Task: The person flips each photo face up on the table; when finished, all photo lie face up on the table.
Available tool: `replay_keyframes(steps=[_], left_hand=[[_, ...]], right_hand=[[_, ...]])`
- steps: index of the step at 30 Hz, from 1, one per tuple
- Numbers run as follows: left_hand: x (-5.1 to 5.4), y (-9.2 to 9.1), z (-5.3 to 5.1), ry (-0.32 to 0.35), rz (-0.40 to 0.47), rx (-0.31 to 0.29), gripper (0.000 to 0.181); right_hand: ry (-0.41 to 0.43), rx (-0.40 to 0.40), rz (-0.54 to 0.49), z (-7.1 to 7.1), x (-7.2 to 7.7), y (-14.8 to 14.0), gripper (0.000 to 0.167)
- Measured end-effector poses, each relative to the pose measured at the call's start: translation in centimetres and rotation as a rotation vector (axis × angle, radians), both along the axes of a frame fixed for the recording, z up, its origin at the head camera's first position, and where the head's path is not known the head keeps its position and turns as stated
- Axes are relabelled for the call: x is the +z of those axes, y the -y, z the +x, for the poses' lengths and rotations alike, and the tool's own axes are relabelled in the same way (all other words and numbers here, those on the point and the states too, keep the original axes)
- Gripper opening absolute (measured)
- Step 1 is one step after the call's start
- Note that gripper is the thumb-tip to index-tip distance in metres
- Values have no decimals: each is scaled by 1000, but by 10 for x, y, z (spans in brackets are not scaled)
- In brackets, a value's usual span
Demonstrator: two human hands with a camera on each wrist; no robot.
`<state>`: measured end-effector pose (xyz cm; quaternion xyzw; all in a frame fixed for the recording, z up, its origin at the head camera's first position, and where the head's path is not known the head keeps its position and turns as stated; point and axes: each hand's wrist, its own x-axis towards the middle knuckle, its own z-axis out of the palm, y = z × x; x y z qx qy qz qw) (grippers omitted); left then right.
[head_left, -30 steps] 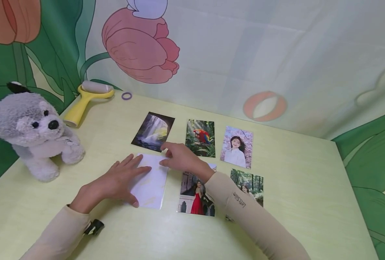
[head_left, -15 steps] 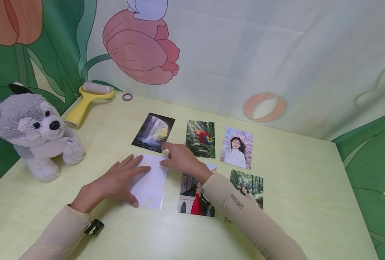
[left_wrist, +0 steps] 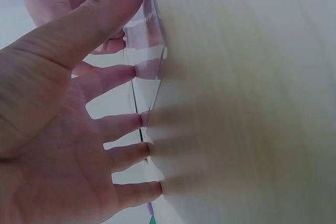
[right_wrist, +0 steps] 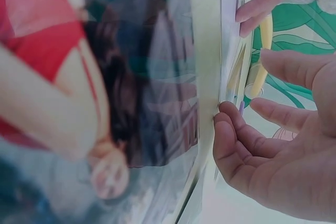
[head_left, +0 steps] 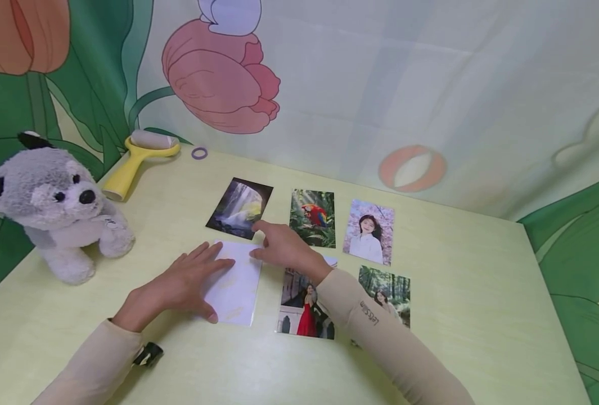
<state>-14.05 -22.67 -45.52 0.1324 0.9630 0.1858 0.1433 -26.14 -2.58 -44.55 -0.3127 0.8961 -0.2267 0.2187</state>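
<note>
A glossy white card [head_left: 237, 289] with faint yellowish marks lies on the table, about the size of the photos around it. My left hand [head_left: 178, 289] rests over its left side, fingers spread and thumb near the bottom edge. At the card's top right corner is my right hand [head_left: 286, 247], thumb and forefinger apart. The right wrist view shows its other fingers [right_wrist: 226, 140] curled and touching the table. Just beyond lies a waterfall photo [head_left: 239, 205]. Below the right wrist a red-dress photo [head_left: 306, 318] is partly covered by the sleeve.
A parrot photo [head_left: 312, 211] and a blossom portrait [head_left: 369, 236] lie in the back row. A forest portrait [head_left: 390, 289] is partly under the right forearm. To the left sit a plush husky [head_left: 66, 208], a yellow-handled lint roller [head_left: 132, 166] and a purple ring [head_left: 199, 153].
The whole head view has shifted down slightly. Both hands keep their places at the white card, and the photos lie as before.
</note>
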Motion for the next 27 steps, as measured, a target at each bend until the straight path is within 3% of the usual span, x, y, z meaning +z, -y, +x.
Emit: replay_keyframes(steps=[8, 18, 22, 27], left_hand=[[-1, 2, 2, 0, 6, 3, 103], [-2, 2, 0, 17, 21, 3, 102], [-2, 1, -1, 21, 23, 10, 102], [0, 1, 0, 32, 27, 22, 102]], right_hand=[[81, -38, -66, -3, 4, -2, 49], [151, -102, -245, -9, -8, -4, 39], [247, -167, -355, -9, -10, -4, 39], [430, -150, -407, -4, -12, -1, 41]])
